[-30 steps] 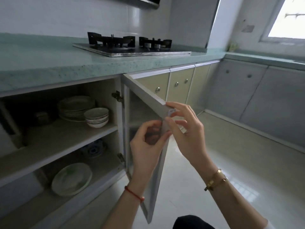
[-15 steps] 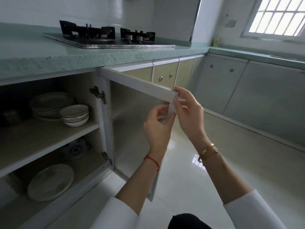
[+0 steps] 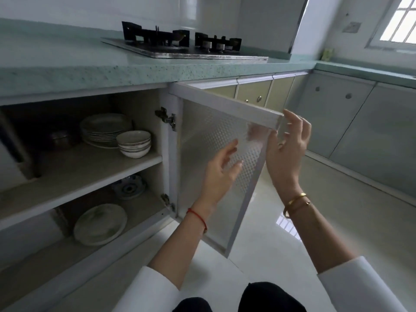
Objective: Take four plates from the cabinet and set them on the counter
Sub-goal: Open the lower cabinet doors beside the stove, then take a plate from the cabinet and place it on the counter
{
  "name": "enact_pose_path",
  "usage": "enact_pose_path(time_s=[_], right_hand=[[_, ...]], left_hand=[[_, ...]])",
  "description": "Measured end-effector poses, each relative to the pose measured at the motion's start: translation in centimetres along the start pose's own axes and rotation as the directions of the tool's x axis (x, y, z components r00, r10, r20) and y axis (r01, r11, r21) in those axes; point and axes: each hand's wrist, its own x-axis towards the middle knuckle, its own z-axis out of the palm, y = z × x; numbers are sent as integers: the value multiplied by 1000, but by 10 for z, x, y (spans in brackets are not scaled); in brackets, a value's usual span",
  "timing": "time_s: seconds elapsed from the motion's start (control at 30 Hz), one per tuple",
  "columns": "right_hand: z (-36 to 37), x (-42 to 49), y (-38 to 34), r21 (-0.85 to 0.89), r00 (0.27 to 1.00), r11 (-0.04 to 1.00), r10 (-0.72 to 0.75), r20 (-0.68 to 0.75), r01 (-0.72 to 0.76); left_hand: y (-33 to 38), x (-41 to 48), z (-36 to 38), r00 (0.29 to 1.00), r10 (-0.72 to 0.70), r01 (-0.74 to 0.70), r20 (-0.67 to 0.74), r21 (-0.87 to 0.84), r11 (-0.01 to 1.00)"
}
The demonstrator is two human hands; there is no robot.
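Observation:
The cabinet stands open under the green counter (image 3: 67, 70). A stack of plates (image 3: 103, 129) rests on its upper shelf (image 3: 74, 172), with a stack of small bowls (image 3: 134, 143) just to the right. One large plate (image 3: 100, 224) lies on the bottom shelf. The cabinet door (image 3: 216, 167) hangs open toward me. My left hand (image 3: 221, 174) is open in front of the door's inner face, fingers spread. My right hand (image 3: 287, 149) is open at the door's outer top corner, fingertips near the edge, not gripping.
A gas hob (image 3: 180, 45) sits on the counter above the cabinet. A blue patterned dish (image 3: 129, 188) lies at the back of the bottom shelf and a dark metal pot (image 3: 59, 138) left of the plates. Shut cabinets line the right wall. The floor is glossy white tile.
Both hands pinched the door's top corner before; now their fingers have come off it and spread open. The door has swung wider open.

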Motion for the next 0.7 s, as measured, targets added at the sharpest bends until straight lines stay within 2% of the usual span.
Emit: enact_pose_path(time_s=[0.07, 0.17, 0.27, 0.37, 0.5, 0.63, 0.7], right_hand=[[9, -22, -17, 22, 997, 997, -80, -15, 80], [37, -62, -41, 99, 974, 994, -63, 218, 42], [78, -105, -53, 149, 880, 987, -15, 475, -64], [122, -145, -68, 169, 760, 967, 35, 649, -188], [174, -191, -86, 179, 634, 934, 63, 771, -311], [230, -233, -87, 204, 579, 915, 38, 814, -348], [259, -253, -82, 174, 525, 917, 44, 850, -359]], left_hand=[[-7, -15, -34, 994, -16, 14, -105, -18, 1000], [-18, -43, -92, 954, -75, 84, -289, 19, 996], [-28, -75, -151, 892, -93, 142, -442, 81, 987], [-35, -103, -202, 814, -92, 200, -574, 128, 971], [-45, -133, -258, 730, -91, 262, -678, 155, 953], [-67, -155, -307, 660, -92, 332, -746, 179, 926], [-83, -162, -329, 617, -121, 390, -778, 168, 906]])
